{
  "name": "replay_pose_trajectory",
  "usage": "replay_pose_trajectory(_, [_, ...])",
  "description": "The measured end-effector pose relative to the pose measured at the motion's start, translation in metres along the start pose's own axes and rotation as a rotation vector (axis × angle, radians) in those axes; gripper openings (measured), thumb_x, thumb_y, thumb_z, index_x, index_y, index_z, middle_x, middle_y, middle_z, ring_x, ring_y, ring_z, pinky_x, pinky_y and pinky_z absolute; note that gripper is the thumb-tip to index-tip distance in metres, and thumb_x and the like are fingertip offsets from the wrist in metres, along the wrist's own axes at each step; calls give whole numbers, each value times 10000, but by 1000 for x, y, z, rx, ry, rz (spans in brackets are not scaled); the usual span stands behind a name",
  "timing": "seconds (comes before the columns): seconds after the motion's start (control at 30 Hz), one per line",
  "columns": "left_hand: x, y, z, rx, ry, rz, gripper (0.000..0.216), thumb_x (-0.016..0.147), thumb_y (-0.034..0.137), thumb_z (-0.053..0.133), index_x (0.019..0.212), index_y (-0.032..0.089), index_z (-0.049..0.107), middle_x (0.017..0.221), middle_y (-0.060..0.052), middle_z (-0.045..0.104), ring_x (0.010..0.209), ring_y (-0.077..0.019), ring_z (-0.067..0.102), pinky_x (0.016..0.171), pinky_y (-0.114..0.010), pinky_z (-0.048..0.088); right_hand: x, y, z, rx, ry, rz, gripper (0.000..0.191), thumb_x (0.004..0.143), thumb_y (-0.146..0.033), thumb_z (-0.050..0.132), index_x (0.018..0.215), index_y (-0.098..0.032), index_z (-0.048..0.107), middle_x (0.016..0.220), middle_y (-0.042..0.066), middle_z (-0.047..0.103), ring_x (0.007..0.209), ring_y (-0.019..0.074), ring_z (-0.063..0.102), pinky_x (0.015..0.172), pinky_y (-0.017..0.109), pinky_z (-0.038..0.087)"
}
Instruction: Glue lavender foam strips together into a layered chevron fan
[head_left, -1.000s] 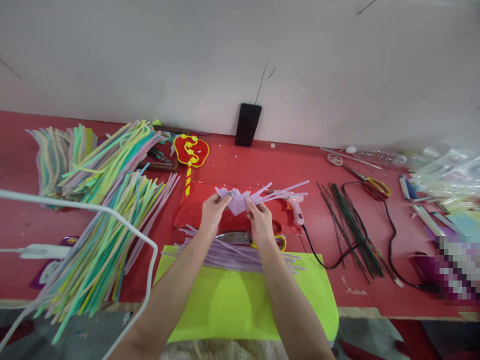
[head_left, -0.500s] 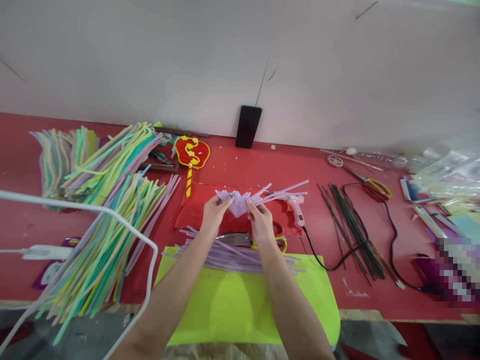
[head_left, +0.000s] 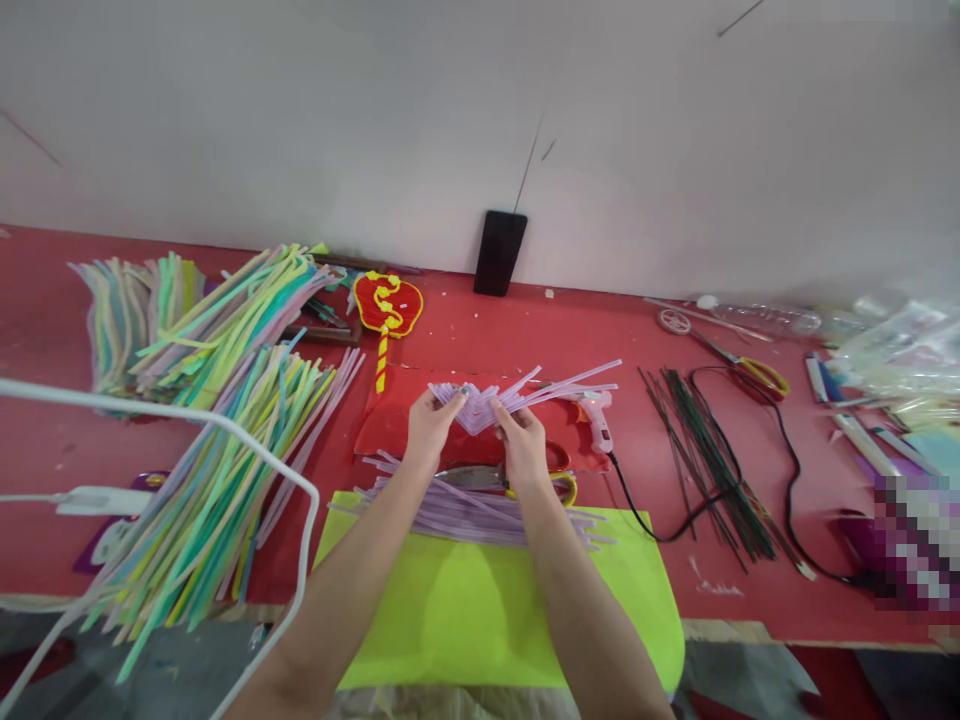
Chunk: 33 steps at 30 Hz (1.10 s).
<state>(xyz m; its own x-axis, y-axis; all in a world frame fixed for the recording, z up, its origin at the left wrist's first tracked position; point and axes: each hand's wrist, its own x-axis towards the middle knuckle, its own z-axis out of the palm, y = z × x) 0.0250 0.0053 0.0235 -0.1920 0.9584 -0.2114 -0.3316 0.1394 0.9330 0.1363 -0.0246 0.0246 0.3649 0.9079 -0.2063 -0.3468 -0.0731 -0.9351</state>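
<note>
Between my hands is a woven piece of purple pipe cleaners [head_left: 475,408], V-shaped in the middle, with loose ends fanning out to the right. My left hand [head_left: 433,425] pinches its left side, thumb on top. On its right side, my right hand [head_left: 520,440] grips the strips between thumb and fingers. Below my hands a pile of loose purple pipe cleaners [head_left: 472,518] lies across a lime-green sheet [head_left: 480,610]. Scissors with yellow-and-red handles [head_left: 472,477] rest on that pile, partly hidden by my right hand. A pink glue gun [head_left: 598,418] lies just right of the piece.
Bundles of multicoloured pipe cleaners [head_left: 217,480] cover the left side, behind a white cable [head_left: 225,425]. A red fan-shaped craft [head_left: 388,305] and an upright phone [head_left: 500,252] stand farther back. Dark green stems [head_left: 709,465], another pair of scissors [head_left: 761,375] and plastic bags [head_left: 892,350] lie right.
The whole view has shifted very slightly. Both hands keep the same hold on the woven purple piece, with almost no movement.
</note>
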Motion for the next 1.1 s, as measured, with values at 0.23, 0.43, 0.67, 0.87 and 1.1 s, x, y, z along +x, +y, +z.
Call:
replay_pose_trajectory(0.23, [0, 1, 1, 38, 43, 12, 286, 523, 334, 768, 704, 140, 661, 671, -17, 667, 664, -158, 611, 642, -252, 451, 0, 0, 1, -64, 7, -14, 313, 591, -436, 734, 707, -167, 626, 560, -52, 535, 491, 68, 352, 462, 218, 293])
replay_pose_trajectory(0.43, [-2, 1, 2, 15, 28, 12, 297, 566, 357, 752, 742, 135, 662, 713, -28, 682, 694, -164, 623, 669, -260, 460, 1, 2, -1, -67, 9, -20, 305, 605, -432, 730, 716, -163, 638, 582, -49, 550, 497, 66, 358, 471, 218, 295])
replay_pose_trajectory(0.67, [-5, 5, 3, 9, 13, -12, 346, 571, 391, 758, 796, 137, 691, 771, -50, 706, 754, -189, 646, 720, -289, 475, 0, -1, -2, -70, 8, -27, 330, 614, -470, 716, 724, -172, 628, 589, -50, 534, 501, 68, 359, 478, 221, 301])
replay_pose_trajectory(0.87, [-2, 5, 0, -54, 18, -55, 396, 544, 405, 775, 826, 139, 693, 793, -53, 710, 779, -198, 655, 747, -311, 492, 4, -9, -8, -74, 69, -39, 420, 614, -528, 701, 523, -187, 474, 483, -70, 416, 452, 58, 327, 441, 230, 250])
replay_pose_trajectory(1.1, [-3, 7, 0, -37, -63, -159, 422, 455, 350, 822, 795, 139, 690, 762, -57, 712, 743, -211, 663, 710, -340, 524, 7, -11, -11, 44, 106, -26, 349, 593, -473, 740, 584, -174, 561, 550, -52, 506, 519, 66, 443, 500, 210, 367])
